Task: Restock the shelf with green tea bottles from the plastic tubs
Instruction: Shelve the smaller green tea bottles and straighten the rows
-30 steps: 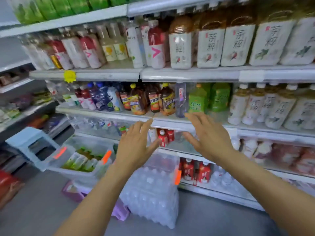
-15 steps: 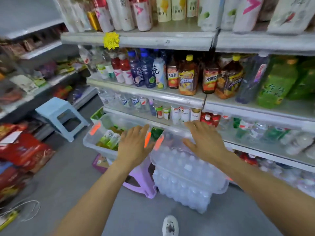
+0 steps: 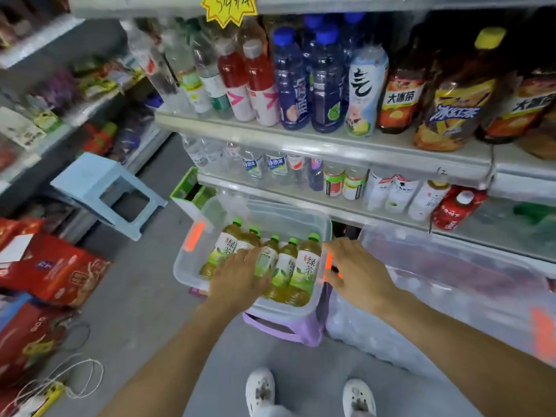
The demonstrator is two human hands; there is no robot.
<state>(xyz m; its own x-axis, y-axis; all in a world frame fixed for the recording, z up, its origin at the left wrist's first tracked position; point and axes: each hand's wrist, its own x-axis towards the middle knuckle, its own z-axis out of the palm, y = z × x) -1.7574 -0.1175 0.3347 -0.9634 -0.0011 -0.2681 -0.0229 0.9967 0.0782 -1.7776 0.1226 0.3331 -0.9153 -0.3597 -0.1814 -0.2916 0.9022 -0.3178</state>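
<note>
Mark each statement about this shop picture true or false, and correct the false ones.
1. The green tea bottles lie in a clear tub. True.
2. The tub sits on the blue stool. False: it sits on a purple stool; the blue stool stands apart to the left.
3. The left hand is over the bottles in the tub. True.
4. The right hand holds a bottle. False: it holds nothing and is open at the tub's right edge.
5. The bottles have red caps. False: their caps are green.
</note>
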